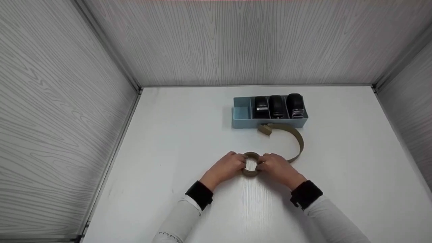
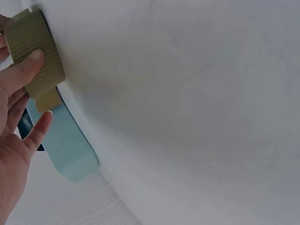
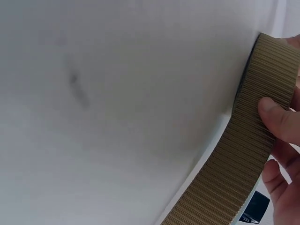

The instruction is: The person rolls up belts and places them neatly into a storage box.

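In the head view, a tan woven webbing belt (image 1: pixel 250 173) stands on edge near the middle of the table, one part of it bent into a small ring. My left hand (image 1: pixel 229 167) pinches the ring's left side, and my right hand (image 1: pixel 278 169) holds its right side. The rest of the strap (image 1: pixel 297 136) curves out behind my right hand towards the box, ending in a thicker folded end (image 1: pixel 265 129). The left wrist view has my thumb (image 2: pixel 28 70) pressed on the ribbed outer face. In the right wrist view, my thumb (image 3: pixel 276 117) lies on the webbing.
A light-blue divided box (image 1: pixel 248 124) stands behind the belt, towards the back of the white table (image 1: pixel 175 135). Three black rolled items (image 1: pixel 277 106) with shiny parts fill its middle and right compartments. Grey wood-grain panels (image 1: pixel 216 44) enclose the table at the back and sides.
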`<state>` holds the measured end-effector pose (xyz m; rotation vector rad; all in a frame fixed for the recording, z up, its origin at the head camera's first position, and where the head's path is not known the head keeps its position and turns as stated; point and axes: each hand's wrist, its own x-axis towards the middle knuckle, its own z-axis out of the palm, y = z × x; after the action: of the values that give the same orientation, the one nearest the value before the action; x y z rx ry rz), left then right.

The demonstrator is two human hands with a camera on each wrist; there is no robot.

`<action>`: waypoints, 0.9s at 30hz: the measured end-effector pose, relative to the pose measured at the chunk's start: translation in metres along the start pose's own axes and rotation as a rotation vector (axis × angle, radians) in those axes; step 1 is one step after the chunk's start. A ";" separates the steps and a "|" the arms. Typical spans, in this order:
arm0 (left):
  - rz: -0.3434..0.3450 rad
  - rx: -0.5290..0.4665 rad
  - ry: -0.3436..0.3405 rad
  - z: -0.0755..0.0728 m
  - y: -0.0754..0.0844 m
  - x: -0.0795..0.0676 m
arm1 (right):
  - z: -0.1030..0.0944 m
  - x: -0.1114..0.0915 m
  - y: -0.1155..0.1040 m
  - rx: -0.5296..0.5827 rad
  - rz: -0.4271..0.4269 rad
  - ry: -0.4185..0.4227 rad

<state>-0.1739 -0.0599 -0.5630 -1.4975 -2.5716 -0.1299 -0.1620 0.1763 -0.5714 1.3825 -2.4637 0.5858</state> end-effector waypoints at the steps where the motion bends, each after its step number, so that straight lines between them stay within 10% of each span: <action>1: -0.011 0.018 -0.003 -0.001 0.003 0.000 | 0.001 0.000 -0.002 0.027 0.020 0.001; 10: -0.036 0.093 0.052 0.002 0.014 0.000 | 0.000 -0.001 -0.012 0.129 0.166 -0.059; 27: -0.059 0.103 0.047 0.003 0.023 0.004 | 0.003 0.004 -0.011 -0.032 0.099 -0.022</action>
<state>-0.1558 -0.0446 -0.5651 -1.3672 -2.5445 -0.0381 -0.1547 0.1672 -0.5699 1.2679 -2.5592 0.5519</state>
